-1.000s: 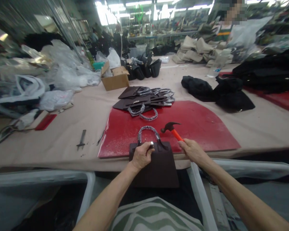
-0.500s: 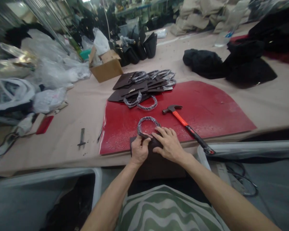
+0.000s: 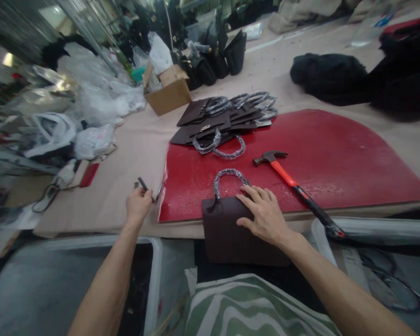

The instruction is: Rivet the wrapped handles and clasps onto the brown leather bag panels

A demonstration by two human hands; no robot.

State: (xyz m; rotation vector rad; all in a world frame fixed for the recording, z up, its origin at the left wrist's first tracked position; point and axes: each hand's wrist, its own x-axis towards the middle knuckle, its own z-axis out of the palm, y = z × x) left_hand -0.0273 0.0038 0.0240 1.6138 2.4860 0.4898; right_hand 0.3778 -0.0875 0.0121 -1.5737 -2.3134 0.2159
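Across the counter I see the red board, the dark brown bag at its near edge — my right hand rests on it, grip open. The hammer lies diagonally on the board — and left of that, my left hand has its grip closed on a small metal tool.

Right of the left hand, the red board is seen glossy; matt brown cardboard is shown by the box beyond.
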